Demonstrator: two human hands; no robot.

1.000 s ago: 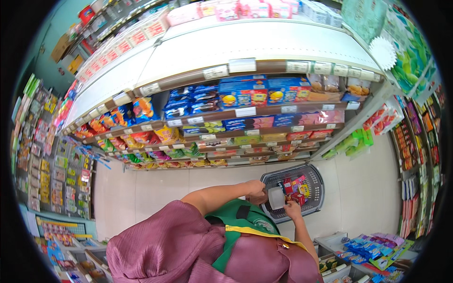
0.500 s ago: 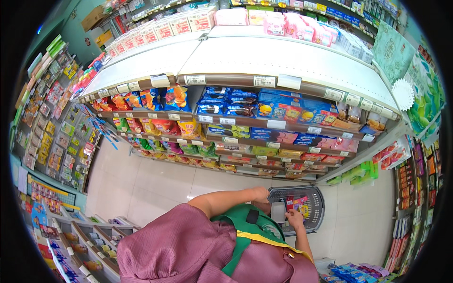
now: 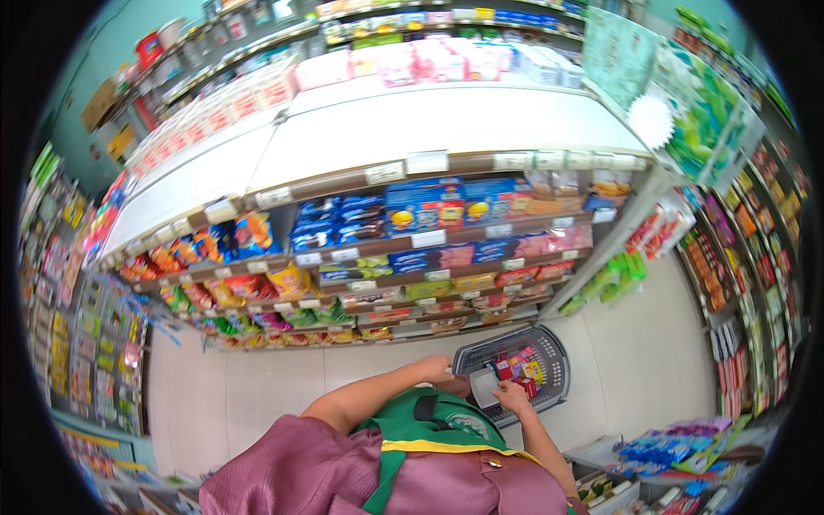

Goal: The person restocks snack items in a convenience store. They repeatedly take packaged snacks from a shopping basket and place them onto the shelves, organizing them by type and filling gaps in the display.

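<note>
here, seen from above the person's own head, the left hand (image 3: 435, 371) sits closed at the near rim of a grey plastic shopping basket (image 3: 554, 365) that stands on the pale tiled floor (image 3: 283, 378), and it looks to be gripping the rim or a handle, though the exact hold is too small to make out. the right hand (image 3: 513, 398) has its grip closed round a small pale flat thing (image 3: 486, 388), perhaps a handheld device or a card, held just over the basket's near edge; what it is exactly cannot be told. inside the basket lie small red, pink and yellow packets (image 3: 519, 365), loosely heaped. just beyond it stands a long shelf unit (image 3: 429, 236) packed with blue biscuit boxes and orange snack bags. the person wears a mauve top with a green apron (image 3: 429, 425) over it. as a judgement, the likeliest trouble is the pale thing slipping from the right hand, since it looks to be held only at its edge above the open basket; it would drop among the packets. the basket could also tip toward the person if the left hand pulls up on one side only, spilling the loose packets onto the floor. leaning far forward over it adds to both.
</note>
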